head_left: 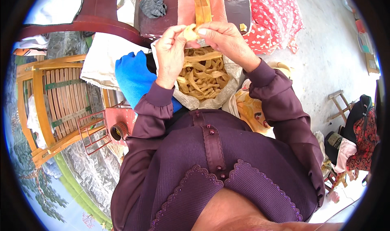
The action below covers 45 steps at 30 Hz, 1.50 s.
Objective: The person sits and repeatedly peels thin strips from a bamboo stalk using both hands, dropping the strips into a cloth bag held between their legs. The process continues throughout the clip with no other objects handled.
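Note:
Both hands meet above an open white woven sack. My left hand pinches a pale tan flat strip between thumb and fingers. From the other side my right hand grips the same strip, its thumb and forefinger pressed together. Loose coils of similar tan strips fill the sack below, and one lies straight across the top of the heap. Just beyond my fingers stands a yellowish wooden bar. Fingers hide part of the held strip.
A dark red bench holds a pink cloth strip and a crumpled grey cloth. Red flowered fabric hangs at the right. Blue cloth lies left of the sack, near a wooden slatted chair. A small stool stands far right.

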Motion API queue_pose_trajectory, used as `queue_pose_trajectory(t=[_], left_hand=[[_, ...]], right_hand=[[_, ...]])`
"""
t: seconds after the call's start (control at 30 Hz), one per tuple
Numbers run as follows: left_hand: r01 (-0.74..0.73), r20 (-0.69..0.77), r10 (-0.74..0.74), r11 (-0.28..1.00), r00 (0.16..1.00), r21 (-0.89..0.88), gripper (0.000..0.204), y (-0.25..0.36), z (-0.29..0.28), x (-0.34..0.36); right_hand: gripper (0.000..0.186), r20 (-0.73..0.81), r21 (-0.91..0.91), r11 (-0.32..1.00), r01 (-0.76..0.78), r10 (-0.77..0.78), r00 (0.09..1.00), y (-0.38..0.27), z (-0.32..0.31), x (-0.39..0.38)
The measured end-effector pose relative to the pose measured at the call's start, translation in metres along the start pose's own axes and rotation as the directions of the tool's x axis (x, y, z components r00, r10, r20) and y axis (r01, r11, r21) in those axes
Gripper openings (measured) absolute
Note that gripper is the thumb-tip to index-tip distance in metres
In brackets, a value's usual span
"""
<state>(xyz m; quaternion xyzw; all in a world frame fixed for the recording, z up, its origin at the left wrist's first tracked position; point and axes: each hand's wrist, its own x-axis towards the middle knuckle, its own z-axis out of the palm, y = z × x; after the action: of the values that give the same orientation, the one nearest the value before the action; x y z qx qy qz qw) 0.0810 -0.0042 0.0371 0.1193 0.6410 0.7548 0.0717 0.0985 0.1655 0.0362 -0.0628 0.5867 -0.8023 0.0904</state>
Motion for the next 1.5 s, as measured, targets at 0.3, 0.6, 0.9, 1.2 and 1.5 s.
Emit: queue_pose_trajectory(t=[0.3,0.6,0.9,1.2,1.5], left_hand=[[-0.145,-0.021,0.148,0.985,0.989,0.094,0.017,0.006,0.018,0.002],[0.036,0.034,-0.028,0.956,0.999,-0.291,0.008,0.029,0.007,0.002],[-0.304,0.042,0.354,0.729,0.934,0.613,0.031,0.029,-0.004,-0.004],[-0.526,0.460,0.329,0.151,0.825,0.837,0.028,-0.005,-0.014,0.000],[-0.622,0.550,0.377,0.094,0.745,0.778,0.018,-0.044,-0.049,0.041]], right_hand=[[0.019,-0.058,0.294,0.938,-0.182,0.207,0.977,-0.003,-0.003,0.001],[0.010,-0.136,0.418,0.908,-0.037,0.103,0.985,-0.018,-0.028,0.009],[0.011,-0.051,0.219,0.974,-0.065,0.078,0.996,-0.009,-0.014,0.001],[0.020,0.036,-0.316,0.948,-0.038,0.052,0.998,0.025,-0.003,0.001],[0.022,-0.001,-0.331,0.939,0.098,-0.104,0.995,0.013,0.015,-0.001]])
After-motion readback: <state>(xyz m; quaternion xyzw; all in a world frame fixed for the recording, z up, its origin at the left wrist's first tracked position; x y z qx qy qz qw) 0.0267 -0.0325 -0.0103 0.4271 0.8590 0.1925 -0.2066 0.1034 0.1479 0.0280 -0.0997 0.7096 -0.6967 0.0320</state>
